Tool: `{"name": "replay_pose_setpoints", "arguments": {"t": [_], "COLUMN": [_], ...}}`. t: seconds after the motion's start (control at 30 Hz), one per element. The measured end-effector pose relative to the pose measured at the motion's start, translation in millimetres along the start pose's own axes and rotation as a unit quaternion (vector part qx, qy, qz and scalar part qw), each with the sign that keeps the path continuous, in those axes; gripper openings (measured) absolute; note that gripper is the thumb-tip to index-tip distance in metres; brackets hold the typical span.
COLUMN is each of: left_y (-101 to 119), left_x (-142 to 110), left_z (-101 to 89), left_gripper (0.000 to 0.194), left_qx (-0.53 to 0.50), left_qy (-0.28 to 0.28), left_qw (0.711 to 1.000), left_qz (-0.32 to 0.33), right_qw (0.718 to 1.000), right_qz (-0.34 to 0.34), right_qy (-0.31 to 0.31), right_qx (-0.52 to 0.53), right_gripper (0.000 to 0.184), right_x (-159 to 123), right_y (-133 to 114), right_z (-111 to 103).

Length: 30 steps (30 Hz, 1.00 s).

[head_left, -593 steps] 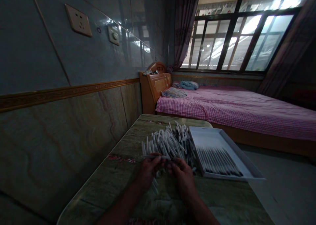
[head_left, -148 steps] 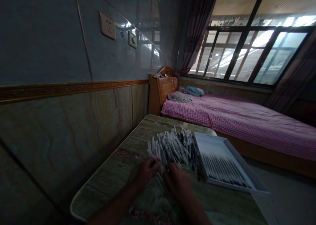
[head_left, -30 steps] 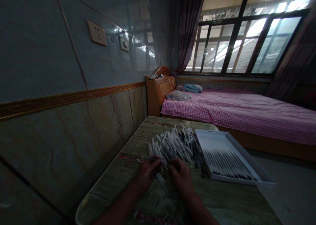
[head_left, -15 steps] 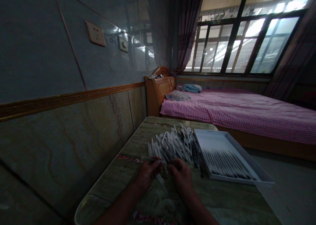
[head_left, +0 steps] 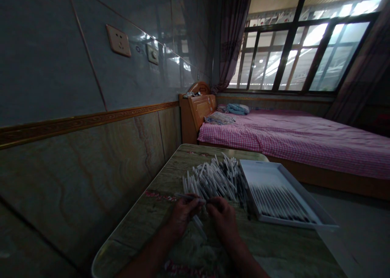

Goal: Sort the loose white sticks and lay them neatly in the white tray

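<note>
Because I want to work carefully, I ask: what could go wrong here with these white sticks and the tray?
The white tray seems to overhang the table edge, so a bump could perhaps tip the lined-up sticks onto the floor. The loose pile lies against the tray, so sticks might get mixed.

No lettering can be read anywhere: the white tubes (head_left: pixel 213 180) and the tray (head_left: pixel 262 176) show no legible print, and the wall socket (head_left: pixel 118 40) carries none that can be made out.
</note>
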<state>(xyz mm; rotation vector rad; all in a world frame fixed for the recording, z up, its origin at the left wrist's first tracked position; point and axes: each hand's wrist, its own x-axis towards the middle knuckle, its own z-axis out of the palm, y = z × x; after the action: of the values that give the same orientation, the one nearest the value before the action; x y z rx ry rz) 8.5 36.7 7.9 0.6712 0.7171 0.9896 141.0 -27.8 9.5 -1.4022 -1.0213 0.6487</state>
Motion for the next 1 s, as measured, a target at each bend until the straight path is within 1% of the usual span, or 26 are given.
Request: {"name": "replay_pose_setpoints", "arguments": {"t": [0.2,0.37,0.6,0.83,1.0], "left_y": [1.1,2.6,0.3,-0.6,0.3], "left_x": [-0.9,-1.5,-0.5,1.0,-1.2], "left_z": [0.1,-0.2,-2.5,-3.6,-1.2], "left_gripper": [0.036,0.032,0.033,0.033,0.034], "left_qx": [-0.006,-0.005,-0.001,-0.009,-0.004], "left_qy": [0.009,0.003,0.002,-0.006,-0.008], "left_qw": [1.000,1.000,1.000,1.000,1.000], "left_qz": [-0.009,-0.015,-0.005,-0.001,-0.008], "right_qw": [1.000,0.999,0.999,0.997,0.997], "right_qz": [0.006,0.008,0.003,0.032,0.028], "right_qy": [0.012,0.018,0.022,0.025,0.016], "right_qx": [0.010,0.026,0.038,0.068,0.071], "right_gripper": [0.012,0.014,0.011,0.019,0.018], "right_x": [0.9,2.0,2.2,3.0,3.5], "right_y": [-2.7,-2.2,-1.9,1.3,1.1], "right_z": [-0.2,-0.2,0.3,2.6,2.7]}}
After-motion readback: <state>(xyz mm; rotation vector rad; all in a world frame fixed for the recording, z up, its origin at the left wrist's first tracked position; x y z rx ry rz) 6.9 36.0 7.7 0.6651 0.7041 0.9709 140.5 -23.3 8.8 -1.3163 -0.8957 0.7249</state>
